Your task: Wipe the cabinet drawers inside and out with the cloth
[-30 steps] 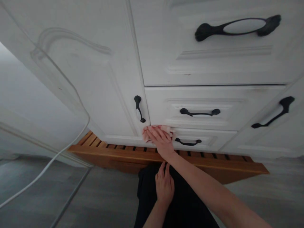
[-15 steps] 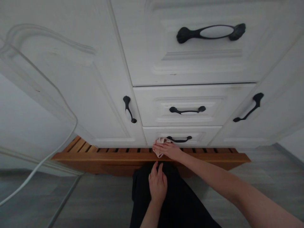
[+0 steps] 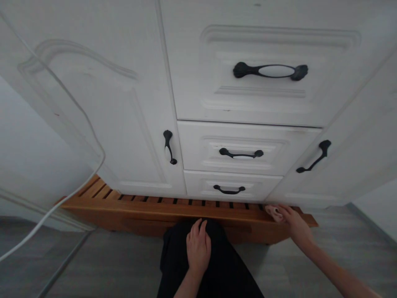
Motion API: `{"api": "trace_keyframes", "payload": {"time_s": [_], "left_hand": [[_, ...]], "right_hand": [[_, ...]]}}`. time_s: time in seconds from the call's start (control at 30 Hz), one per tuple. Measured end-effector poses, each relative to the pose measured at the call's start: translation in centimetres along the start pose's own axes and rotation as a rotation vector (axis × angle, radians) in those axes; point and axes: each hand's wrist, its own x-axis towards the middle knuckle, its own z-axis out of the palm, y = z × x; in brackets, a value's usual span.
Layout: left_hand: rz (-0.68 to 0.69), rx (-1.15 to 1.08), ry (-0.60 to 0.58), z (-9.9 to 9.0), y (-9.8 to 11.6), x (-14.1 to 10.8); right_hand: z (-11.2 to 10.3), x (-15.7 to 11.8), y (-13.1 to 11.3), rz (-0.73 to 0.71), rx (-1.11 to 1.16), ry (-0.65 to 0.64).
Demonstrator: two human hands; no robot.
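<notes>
A crumpled pinkish cloth (image 3: 274, 213) lies under the fingers of my right hand (image 3: 294, 223), which is closed on it near the right end of a low slatted wooden bench (image 3: 139, 212). The cloth touches the top edge of the bench. My left hand (image 3: 198, 246) rests on the dark trousers (image 3: 176, 248) at the knee, fingers stretched out with nothing in them. The knee is close against the middle of the bench's front.
Behind the bench rises a white cabinet with drawers (image 3: 248, 105) and black handles (image 3: 270, 71). A white cable (image 3: 88, 120) hangs down on the left. Grey wood-look flooring (image 3: 130, 265) surrounds the bench.
My right hand has moved the cloth rightward along the bench, from below the bottom drawer to near the right end. My left hand stays by the knee. The view has shifted slightly.
</notes>
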Motion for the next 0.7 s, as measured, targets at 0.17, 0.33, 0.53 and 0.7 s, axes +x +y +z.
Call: {"api": "trace_keyframes", "payload": {"time_s": [0.17,0.33,0.53,0.7], "left_hand": [[-0.009,-0.017,-0.039,-0.1,0.2,0.1],[0.004,0.006,-0.033,-0.3,0.0,0.1],[-0.003,-0.004,-0.039,-0.4,-0.1,0.3],[0.001,-0.011,-0.062,-0.6,-0.4,0.2]], "right_hand": [[-3.1,5.7,-11.6,-0.11,0.126,0.35],[-4.2,17.9,-26.0,-0.493,0.157,0.563],[-1.5,23.6,-27.2,-0.999,-0.116,0.237],[-2.7,19.9,-18.2,-0.968,-0.071,0.139]]}}
